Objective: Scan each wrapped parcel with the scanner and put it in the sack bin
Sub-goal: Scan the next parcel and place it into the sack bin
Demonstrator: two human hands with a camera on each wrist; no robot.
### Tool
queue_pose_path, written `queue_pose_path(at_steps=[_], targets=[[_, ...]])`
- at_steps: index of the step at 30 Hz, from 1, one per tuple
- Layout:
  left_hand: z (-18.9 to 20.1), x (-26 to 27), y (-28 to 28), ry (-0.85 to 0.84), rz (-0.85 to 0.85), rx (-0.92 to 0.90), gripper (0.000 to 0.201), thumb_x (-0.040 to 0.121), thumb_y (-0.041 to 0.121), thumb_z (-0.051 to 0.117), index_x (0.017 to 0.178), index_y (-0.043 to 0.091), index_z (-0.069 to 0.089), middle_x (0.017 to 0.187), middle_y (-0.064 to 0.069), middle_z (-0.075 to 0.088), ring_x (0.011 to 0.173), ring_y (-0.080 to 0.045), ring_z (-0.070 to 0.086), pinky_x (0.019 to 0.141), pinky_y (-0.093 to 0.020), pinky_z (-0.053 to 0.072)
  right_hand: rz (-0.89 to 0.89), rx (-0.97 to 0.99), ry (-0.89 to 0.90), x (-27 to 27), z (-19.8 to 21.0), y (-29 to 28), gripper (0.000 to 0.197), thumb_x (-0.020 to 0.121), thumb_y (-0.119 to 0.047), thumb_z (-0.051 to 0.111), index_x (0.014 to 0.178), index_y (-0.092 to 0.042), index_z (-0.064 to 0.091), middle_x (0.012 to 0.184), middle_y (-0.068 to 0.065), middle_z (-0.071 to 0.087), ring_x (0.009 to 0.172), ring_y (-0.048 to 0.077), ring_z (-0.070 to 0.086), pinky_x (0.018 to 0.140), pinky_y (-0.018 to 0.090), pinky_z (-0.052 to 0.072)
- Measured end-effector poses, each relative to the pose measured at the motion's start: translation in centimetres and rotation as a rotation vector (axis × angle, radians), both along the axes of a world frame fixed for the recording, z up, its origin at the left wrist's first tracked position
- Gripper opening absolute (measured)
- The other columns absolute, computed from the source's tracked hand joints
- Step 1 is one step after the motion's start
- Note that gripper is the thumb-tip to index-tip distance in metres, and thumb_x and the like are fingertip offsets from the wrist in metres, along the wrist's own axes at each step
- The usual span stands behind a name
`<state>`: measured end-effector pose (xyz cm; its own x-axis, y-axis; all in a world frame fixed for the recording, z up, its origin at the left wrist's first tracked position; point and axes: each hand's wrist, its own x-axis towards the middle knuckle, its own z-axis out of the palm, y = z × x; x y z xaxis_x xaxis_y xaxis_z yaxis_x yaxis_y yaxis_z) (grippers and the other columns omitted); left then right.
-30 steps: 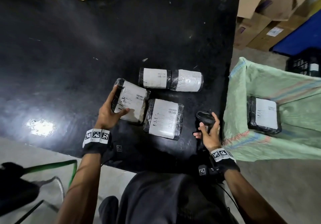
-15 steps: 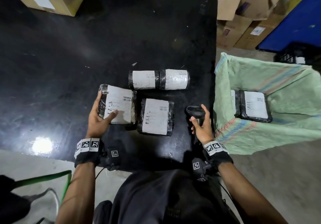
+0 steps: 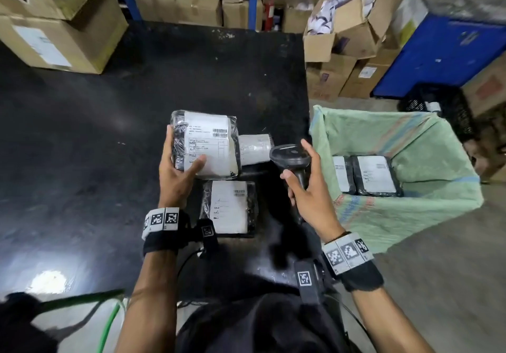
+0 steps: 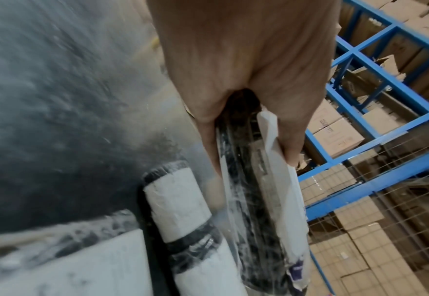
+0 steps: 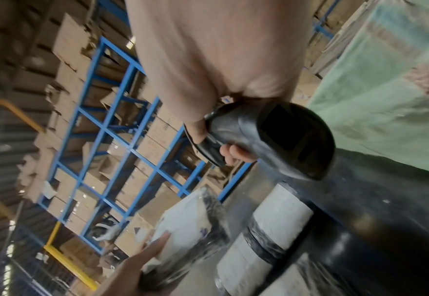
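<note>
The left hand (image 3: 178,177) grasps a wrapped parcel (image 3: 204,142) by its near left corner, thumb on the white label and fingers underneath, holding it lifted above the black table (image 3: 82,147), label up. The right hand (image 3: 312,191) is clenched round the handle of a black scanner (image 3: 290,158), whose head sits just to the parcel's 3 o'clock. On the table lies a rolled parcel (image 3: 256,148), partly hidden behind the held one, and a flat parcel (image 3: 230,210) at the held one's 6 o'clock. At the table's 3 o'clock stands the green sack bin (image 3: 427,215), with two parcels (image 3: 367,174) lying side by side inside. Cardboard boxes (image 3: 63,21) stand at 11 o'clock.
</note>
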<state>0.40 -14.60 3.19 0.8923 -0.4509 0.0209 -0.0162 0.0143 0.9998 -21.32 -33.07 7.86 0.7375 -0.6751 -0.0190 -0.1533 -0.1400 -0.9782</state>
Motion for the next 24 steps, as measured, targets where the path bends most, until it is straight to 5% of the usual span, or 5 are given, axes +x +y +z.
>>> queue_pose_path(at_steps=[8,15,17,21,24], targets=[[3.7,-0.6,-8.7,0.009,0.003,-0.112,0.098,0.086,0.002,0.08,0.164,0.023,0.025,0.152,0.001,0.056,0.135,-0.011,0.058,0.114,-0.039,0.049,-0.048,0.041,-0.096,1.1,5.2,-0.7,0.071,0.089,-0.049,0.06,0.147,-0.058,0.02,0.144,0.016,0.049,0.107,0.019,0.044,0.098,0.043,0.037],[4.4,-3.8,-12.8,0.127,0.033,-0.247,0.095,0.088,-0.003,0.077,0.162,0.03,0.028,0.155,0.002,0.053,0.139,-0.013,0.055,0.117,-0.045,0.045,-0.1,0.08,-0.107,0.4,8.7,-1.3,0.043,0.101,-0.057,0.031,0.144,-0.062,0.024,0.1,0.018,0.065,0.068,0.022,0.05,0.06,0.038,0.042],[3.9,-4.4,-13.0,0.156,0.027,-0.26,0.096,0.088,-0.002,0.077,0.162,0.032,0.028,0.156,0.003,0.053,0.14,-0.014,0.054,0.118,-0.047,0.044,-0.118,0.067,-0.11,0.3,9.0,-1.4,0.043,0.101,-0.057,0.026,0.144,-0.061,0.027,0.101,0.011,0.067,0.069,0.014,0.053,0.06,0.034,0.045],[2.9,-5.2,-12.8,0.18,-0.021,-0.246,0.097,0.088,-0.003,0.077,0.163,0.03,0.026,0.154,0.006,0.054,0.138,-0.015,0.056,0.118,-0.048,0.044,-0.127,0.043,-0.112,0.1,8.8,-1.5,0.043,0.106,-0.044,0.023,0.148,-0.048,0.029,0.103,-0.042,0.06,0.074,-0.011,0.057,0.065,0.009,0.048],[2.4,-5.5,-12.5,0.18,-0.032,-0.232,0.097,0.088,-0.007,0.075,0.163,0.026,0.025,0.152,0.006,0.055,0.136,-0.013,0.058,0.115,-0.044,0.047,-0.125,0.048,-0.105,0.4,8.7,-1.1,0.042,0.106,-0.046,0.023,0.147,-0.051,0.029,0.119,-0.031,0.061,0.079,-0.009,0.06,0.062,0.009,0.047]])
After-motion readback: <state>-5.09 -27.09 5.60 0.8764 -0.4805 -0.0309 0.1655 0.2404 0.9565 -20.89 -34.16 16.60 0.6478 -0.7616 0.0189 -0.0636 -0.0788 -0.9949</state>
